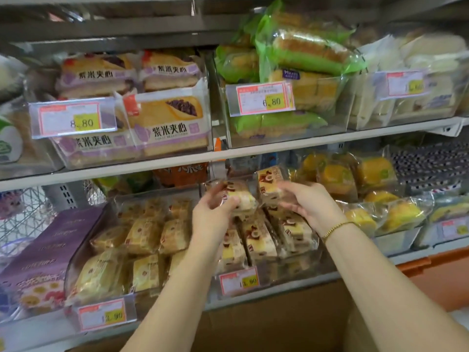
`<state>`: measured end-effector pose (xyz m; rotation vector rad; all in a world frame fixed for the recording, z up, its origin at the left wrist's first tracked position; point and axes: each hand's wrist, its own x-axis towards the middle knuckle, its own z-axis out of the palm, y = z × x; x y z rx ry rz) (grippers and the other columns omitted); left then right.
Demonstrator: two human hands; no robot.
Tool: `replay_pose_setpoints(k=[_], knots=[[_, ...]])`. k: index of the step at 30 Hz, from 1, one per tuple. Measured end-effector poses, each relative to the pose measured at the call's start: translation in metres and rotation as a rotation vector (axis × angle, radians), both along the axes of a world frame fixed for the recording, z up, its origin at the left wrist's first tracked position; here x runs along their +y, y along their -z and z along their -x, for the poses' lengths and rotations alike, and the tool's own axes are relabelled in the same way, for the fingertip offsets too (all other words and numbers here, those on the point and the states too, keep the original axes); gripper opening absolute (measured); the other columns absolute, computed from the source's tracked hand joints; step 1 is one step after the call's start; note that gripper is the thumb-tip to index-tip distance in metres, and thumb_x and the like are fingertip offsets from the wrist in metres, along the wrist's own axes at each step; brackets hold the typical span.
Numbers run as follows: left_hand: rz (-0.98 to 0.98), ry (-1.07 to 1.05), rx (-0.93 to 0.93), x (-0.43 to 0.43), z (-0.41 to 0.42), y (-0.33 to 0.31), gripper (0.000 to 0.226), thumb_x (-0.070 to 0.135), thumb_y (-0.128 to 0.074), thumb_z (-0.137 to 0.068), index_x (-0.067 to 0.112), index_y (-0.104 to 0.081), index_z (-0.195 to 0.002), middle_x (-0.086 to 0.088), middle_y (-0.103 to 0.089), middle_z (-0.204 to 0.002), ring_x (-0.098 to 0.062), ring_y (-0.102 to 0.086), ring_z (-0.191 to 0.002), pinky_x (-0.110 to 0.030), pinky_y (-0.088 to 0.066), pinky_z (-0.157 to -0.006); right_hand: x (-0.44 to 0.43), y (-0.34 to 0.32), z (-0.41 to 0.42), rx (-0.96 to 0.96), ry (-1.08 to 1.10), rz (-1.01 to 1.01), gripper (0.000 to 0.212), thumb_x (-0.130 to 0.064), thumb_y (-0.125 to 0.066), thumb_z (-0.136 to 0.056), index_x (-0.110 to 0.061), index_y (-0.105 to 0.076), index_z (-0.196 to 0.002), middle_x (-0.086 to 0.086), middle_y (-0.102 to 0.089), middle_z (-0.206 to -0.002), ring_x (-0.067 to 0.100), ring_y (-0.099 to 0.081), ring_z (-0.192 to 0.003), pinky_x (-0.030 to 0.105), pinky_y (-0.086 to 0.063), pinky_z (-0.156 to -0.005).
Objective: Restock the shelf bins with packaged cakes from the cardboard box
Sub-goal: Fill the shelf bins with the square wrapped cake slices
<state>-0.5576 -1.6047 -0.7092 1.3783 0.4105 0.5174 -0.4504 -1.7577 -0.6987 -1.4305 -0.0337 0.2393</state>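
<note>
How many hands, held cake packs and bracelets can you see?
Hands: 2, the left hand and the right hand
Cake packs held: 2, the left pack and the right pack
Bracelets: 1, the gold bracelet on the right wrist
Total: 5

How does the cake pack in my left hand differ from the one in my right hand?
The left-hand pack lies tilted sideways; the right-hand pack stands upright, higher. The left hand curls round its pack's end; the right hand pinches its pack's side. Both wear the same brown-swirl wrapper.
</note>
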Motion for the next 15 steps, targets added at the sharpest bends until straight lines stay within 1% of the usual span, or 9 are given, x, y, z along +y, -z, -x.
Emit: replay_pose_setpoints(k=[1,2,3,5,7,9,11,13,15], knots=[[0.012,-0.016,-0.003,-0.005,-0.016,-0.003,0.046,0.014,-0.071,-0.083,0.037,-0.058,-0.121,0.001,-0.063,-0.124,-0.020,-0.061,-0.111,-0.044,-0.049,-0.098,0.006,0.001,-0.012,-0.002,0.026,-0.004,0.065,-0.025,-0.080,-0.076,-0.001,-0.050,-0.129,0.007,-0.072,-0.093,0.019,-0.072,-0.079,0.039,-0.058,-0.084],[0.016,-0.041,-0.005,-0.010,-0.032,-0.006,0.041,0.011,-0.069,-0.084,0.035,-0.060,-0.117,0.000,-0.062,-0.124,-0.021,-0.061,-0.112,-0.041,-0.049,-0.098,0.012,0.001,-0.022,-0.023,0.069,0.039,0.066,-0.028,-0.080,-0.076,-0.002,-0.051,-0.128,0.006,-0.071,-0.096,0.021,-0.071,-0.083,0.040,-0.057,-0.084],[0.011,-0.071,-0.006,-0.015,-0.044,-0.009,0.037,0.007,-0.066,-0.086,0.033,-0.061,-0.112,-0.001,-0.062,-0.124,-0.021,-0.060,-0.112,-0.037,-0.050,-0.097,0.017,0.002,-0.031,-0.090,0.118,0.161,0.065,-0.032,-0.079,-0.077,-0.004,-0.051,-0.128,0.005,-0.068,-0.101,0.023,-0.068,-0.089,0.035,-0.055,-0.083],[-0.037,-0.130,-0.007,-0.021,-0.062,-0.014,0.034,0.002,-0.060,-0.089,0.026,-0.062,-0.111,-0.003,-0.063,-0.122,-0.020,-0.060,-0.110,-0.021,-0.051,-0.084,0.022,0.001,-0.040,-0.330,0.219,0.549,0.058,-0.038,-0.071,-0.084,-0.010,-0.050,-0.130,0.005,-0.063,-0.113,0.027,-0.063,-0.102,0.027,-0.047,-0.078],[-0.141,-0.131,0.005,-0.024,-0.076,-0.017,0.032,0.004,-0.060,-0.090,0.016,-0.062,-0.120,-0.006,-0.064,-0.120,-0.023,-0.061,-0.109,-0.016,-0.047,-0.075,0.026,0.000,-0.049,-0.530,0.230,0.742,0.051,-0.039,-0.064,-0.089,-0.012,-0.051,-0.130,0.008,-0.062,-0.123,0.028,-0.061,-0.109,0.028,-0.047,-0.083],[-0.248,-0.119,0.086,-0.024,-0.087,-0.017,0.034,0.012,-0.061,-0.092,0.014,-0.058,-0.126,0.000,-0.061,-0.115,-0.021,-0.059,-0.112,-0.018,-0.043,-0.078,0.032,0.000,-0.059,-0.571,0.193,0.843,0.047,-0.037,-0.060,-0.092,-0.012,-0.050,-0.130,0.011,-0.062,-0.124,0.028,-0.061,-0.110,0.030,-0.048,-0.085],[-0.388,-0.145,0.188,-0.022,-0.094,-0.013,0.030,0.018,-0.061,-0.093,0.015,-0.059,-0.123,0.004,-0.059,-0.112,-0.019,-0.060,-0.109,-0.020,-0.045,-0.079,0.039,-0.001,-0.067,-0.525,0.144,0.983,0.050,-0.036,-0.056,-0.095,-0.009,-0.045,-0.136,0.013,-0.058,-0.129,0.029,-0.058,-0.115,0.032,-0.049,-0.089],[-0.558,-0.125,0.281,-0.020,-0.097,-0.009,0.025,0.020,-0.057,-0.095,0.011,-0.063,-0.117,-0.005,-0.065,-0.113,-0.019,-0.061,-0.093,-0.027,-0.049,-0.079,0.044,0.001,-0.074,-0.485,0.094,1.089,0.047,-0.037,-0.049,-0.098,-0.005,-0.048,-0.133,0.015,-0.057,-0.128,0.028,-0.058,-0.115,0.032,-0.048,-0.089],[-0.785,-0.050,0.442,-0.021,-0.096,-0.008,0.028,0.026,-0.052,-0.098,0.011,-0.060,-0.121,-0.006,-0.063,-0.110,-0.015,-0.052,-0.080,-0.028,-0.047,-0.074,0.043,0.003,-0.078,-0.493,0.051,1.141,0.034,-0.029,-0.045,-0.101,-0.003,-0.058,-0.119,0.013,-0.061,-0.119,0.025,-0.062,-0.106,0.028,-0.049,-0.084]])
